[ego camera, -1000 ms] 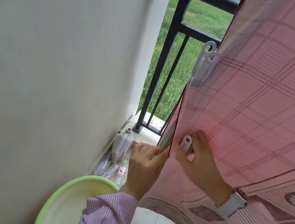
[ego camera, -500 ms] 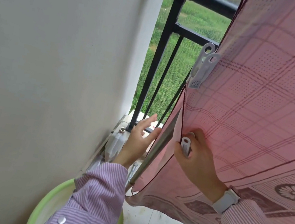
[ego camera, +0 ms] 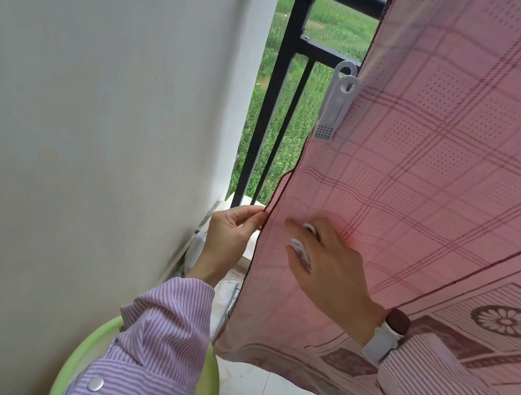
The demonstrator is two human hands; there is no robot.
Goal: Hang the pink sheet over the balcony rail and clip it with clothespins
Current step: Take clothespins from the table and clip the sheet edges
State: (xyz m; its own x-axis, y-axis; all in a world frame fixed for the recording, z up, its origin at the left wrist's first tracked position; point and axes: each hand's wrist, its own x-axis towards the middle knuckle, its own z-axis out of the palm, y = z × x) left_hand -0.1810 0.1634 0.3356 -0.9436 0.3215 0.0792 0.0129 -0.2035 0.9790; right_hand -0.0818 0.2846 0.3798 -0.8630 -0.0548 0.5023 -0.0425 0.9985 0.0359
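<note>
— Where's the sheet?
— The pink sheet fills the right of the frame; my left hand pinches its edge at centre.
— Your other hand?
— My right hand grips a clothespin against it.

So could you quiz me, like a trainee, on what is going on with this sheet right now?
1. True or false: a clothespin is already clipped on the sheet.
2. Which hand pinches the sheet's edge? A left hand B right hand
3. Fill in: the right hand holds a white ____.

Key: 1 true; 2 A; 3 clothespin.
</note>
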